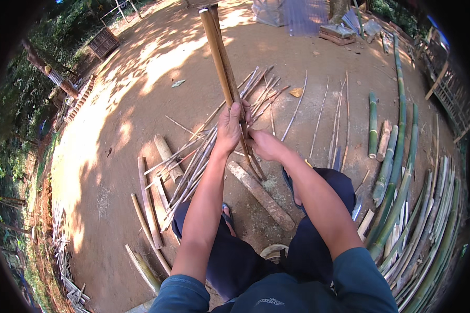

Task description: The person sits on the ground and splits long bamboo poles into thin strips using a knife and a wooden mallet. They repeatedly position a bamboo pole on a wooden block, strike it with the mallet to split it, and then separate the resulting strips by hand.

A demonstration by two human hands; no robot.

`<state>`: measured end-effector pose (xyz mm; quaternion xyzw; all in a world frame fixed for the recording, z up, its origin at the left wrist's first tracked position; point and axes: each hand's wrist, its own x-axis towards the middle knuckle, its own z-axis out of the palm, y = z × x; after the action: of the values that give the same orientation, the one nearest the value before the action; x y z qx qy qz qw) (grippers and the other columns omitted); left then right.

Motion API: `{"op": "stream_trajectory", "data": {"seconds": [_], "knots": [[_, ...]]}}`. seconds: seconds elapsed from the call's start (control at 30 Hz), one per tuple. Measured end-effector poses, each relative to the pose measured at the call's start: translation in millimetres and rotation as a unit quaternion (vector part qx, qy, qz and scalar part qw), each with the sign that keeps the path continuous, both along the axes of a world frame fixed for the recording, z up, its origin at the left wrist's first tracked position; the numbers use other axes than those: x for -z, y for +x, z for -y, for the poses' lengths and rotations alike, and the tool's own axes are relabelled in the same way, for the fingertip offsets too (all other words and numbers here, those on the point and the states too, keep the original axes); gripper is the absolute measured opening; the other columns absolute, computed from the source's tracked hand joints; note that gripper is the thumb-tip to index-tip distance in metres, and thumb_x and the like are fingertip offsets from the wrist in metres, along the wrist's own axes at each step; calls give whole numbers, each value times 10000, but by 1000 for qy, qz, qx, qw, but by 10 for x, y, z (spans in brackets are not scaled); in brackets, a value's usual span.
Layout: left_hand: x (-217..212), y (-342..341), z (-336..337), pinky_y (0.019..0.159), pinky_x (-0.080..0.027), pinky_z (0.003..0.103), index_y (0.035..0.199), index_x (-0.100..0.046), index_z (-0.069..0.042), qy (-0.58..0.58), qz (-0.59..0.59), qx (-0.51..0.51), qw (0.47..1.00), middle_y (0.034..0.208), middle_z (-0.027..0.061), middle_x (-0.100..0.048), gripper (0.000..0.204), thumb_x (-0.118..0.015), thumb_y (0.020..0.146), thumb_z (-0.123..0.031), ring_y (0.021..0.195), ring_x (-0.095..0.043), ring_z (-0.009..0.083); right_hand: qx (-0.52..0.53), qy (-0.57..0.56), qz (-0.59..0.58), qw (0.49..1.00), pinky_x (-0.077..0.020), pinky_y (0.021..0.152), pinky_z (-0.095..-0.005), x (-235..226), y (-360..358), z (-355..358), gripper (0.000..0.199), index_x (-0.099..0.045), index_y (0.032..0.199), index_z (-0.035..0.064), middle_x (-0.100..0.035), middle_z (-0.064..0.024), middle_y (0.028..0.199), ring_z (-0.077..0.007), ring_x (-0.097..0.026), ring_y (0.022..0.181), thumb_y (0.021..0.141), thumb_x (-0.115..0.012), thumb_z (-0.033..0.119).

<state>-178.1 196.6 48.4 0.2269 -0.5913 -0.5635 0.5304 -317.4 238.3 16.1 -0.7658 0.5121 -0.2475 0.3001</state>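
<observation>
Two long split bamboo strips stand nearly upright in front of me, lying close together, with their upper ends tilted away to the left. My left hand is wrapped round them, thumb up along the strips. Just below and to the right, my right hand is closed on the same strips; its fingertips are partly hidden behind them. The strips' lower ends come down near a short log lying between my feet. Left of the hands, a loose pile of thin sticks spreads over the ground.
Several green bamboo poles and a heap of split lengths lie at my right. A blade rests beside my right knee. Thicker bamboo pieces lie at my left. A wooden box stands at the back.
</observation>
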Motion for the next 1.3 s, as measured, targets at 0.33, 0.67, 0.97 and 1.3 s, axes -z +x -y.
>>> {"op": "stream_trajectory", "data": {"seconds": [0.33, 0.67, 0.97, 1.3], "knots": [[20, 33, 9, 599, -446, 287, 1000, -559, -47, 44, -7, -15, 999, 722, 50, -563, 615, -441, 942, -648, 661, -541, 160, 2, -43, 26, 999, -479, 824, -526, 82, 33, 13, 261, -547, 1094, -62, -630, -321, 977, -484, -603, 951, 920, -530, 132], [73, 11, 34, 583, -490, 306, 966, -584, -13, 56, -34, -8, 998, 682, 95, -608, 644, -412, 956, -634, 619, -588, 189, 36, -51, 36, 997, -493, 824, -523, 91, 55, -32, 283, -575, 1097, -52, -640, -300, 980, -466, -613, 959, 917, -531, 163], [-600, 357, -122, 500, -318, 262, 793, -426, -123, 46, -115, -159, 979, 607, -28, -289, 671, -417, 819, -793, 509, -281, 102, 29, -26, 49, 998, -502, 846, -478, 346, 101, -135, 501, -566, 1208, 55, -676, -207, 1025, -385, -644, 983, 866, -664, 409], [-424, 1770, 240, 409, -364, 208, 746, -395, -117, 152, -391, -312, 852, 550, -11, -333, 694, -186, 879, -766, 426, -289, 100, -81, 2, -83, 993, -485, 726, -472, -181, -726, 262, 592, -665, 953, 25, -672, -181, 839, -351, -648, 803, 790, -699, 593]]}}
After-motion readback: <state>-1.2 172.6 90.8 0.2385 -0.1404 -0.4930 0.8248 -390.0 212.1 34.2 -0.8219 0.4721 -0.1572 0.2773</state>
